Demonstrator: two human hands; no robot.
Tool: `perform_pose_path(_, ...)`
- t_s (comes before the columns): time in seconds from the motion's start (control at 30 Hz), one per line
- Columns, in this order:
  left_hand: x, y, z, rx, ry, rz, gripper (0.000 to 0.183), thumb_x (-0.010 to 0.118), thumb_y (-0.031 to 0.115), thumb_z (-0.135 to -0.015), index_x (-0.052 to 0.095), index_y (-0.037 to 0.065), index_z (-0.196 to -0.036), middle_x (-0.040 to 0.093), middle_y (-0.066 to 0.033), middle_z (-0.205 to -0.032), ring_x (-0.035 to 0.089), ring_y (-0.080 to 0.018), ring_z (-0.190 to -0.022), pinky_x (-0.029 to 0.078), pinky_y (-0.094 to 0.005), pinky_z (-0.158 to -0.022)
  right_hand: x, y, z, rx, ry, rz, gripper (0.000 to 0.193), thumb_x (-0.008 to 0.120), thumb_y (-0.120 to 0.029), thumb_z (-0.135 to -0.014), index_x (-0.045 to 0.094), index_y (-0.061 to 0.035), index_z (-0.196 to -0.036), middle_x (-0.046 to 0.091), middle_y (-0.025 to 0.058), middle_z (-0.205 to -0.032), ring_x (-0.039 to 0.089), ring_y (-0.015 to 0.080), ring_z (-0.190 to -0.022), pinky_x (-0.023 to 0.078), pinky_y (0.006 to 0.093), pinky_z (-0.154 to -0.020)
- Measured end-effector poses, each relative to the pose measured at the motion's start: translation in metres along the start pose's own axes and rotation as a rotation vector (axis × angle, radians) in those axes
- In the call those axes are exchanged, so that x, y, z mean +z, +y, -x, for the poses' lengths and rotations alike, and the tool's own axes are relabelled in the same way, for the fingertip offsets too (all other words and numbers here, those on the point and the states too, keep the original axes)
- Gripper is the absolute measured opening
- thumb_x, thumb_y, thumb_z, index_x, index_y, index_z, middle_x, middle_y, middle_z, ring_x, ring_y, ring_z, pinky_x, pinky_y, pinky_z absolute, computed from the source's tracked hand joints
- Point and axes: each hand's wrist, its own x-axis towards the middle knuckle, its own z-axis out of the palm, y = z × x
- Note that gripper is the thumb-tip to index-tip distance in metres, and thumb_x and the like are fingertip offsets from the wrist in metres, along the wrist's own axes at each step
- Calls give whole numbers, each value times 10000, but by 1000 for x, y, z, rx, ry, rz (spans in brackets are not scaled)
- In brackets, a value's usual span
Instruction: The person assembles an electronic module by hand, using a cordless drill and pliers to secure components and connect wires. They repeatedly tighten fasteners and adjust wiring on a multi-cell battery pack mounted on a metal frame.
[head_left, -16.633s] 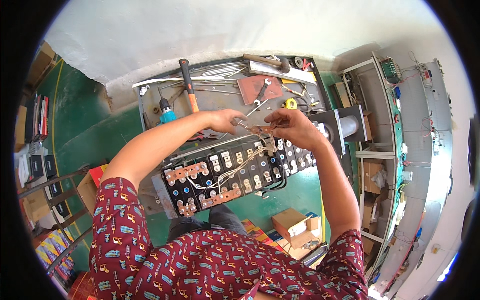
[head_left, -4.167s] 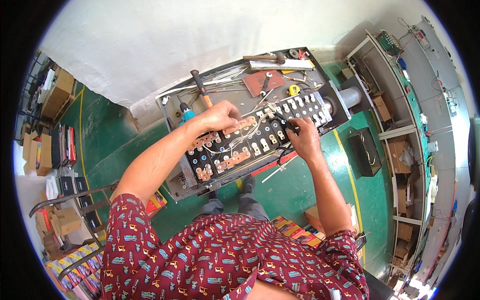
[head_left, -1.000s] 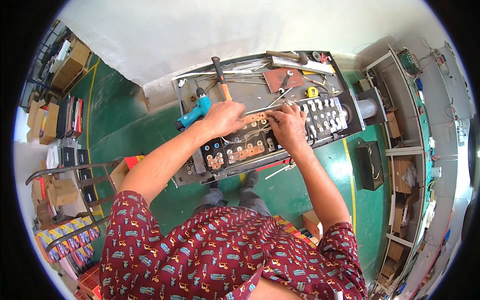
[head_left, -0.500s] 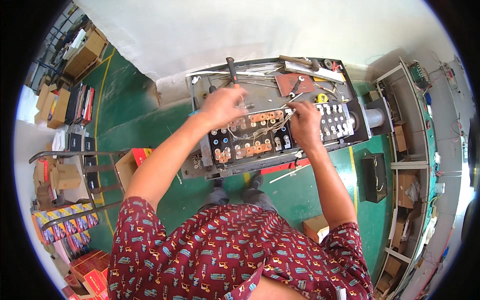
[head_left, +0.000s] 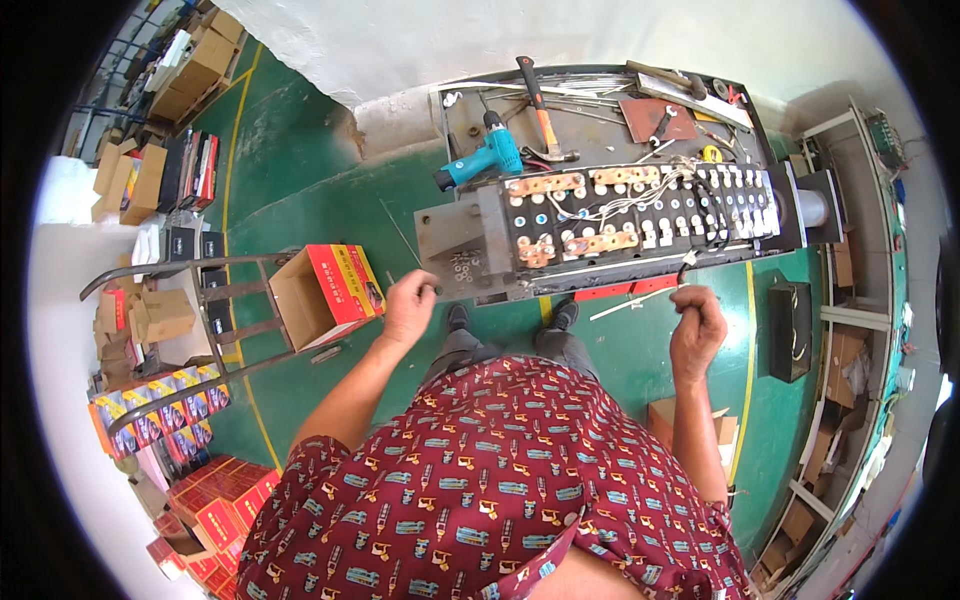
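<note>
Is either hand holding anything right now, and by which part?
It cannot be told: the bare left hand and bare right hand are both curled, but no held thing shows clearly.

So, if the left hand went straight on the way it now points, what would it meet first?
The left hand would probably meet the grey metal plate with washers first, though its height above is unclear.

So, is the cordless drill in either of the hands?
No, the teal cordless drill lies beside the orange-handled hammer, apart from the left hand and right hand.
</note>
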Motion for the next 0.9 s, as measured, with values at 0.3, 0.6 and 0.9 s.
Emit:
perform_pose_path(0.3,25,-47,-35,263,-186,-181,144,677,157,-917,727,84,-1031,719,-169,-939,692,-393,-867,552,-482,-759,123,-33,132,427,-266,38,217,543,113,-816,725,10,-872,713,119,-813,675,196,-767,536,312,-725)
perform_pose_path(0.6,40,-57,-53,399,-185,-350,220,700,213,-907,688,131,-1111,711,-124,-941,702,-365,-807,574,-479,-692,184,-73,156,405,-425,72,190,559,26,-824,728,14,-910,710,203,-865,706,360,-829,554,412,-758)
perform_pose_path(0.9,48,-53,-40,257,-60,-212,154,685,184,-912,670,92,-1035,710,-138,-955,689,-379,-867,548,-478,-729,222,-41,144,366,-549,34,202,573,-17,-822,730,30,-941,730,219,-922,717,375,-872,560,427,-790)
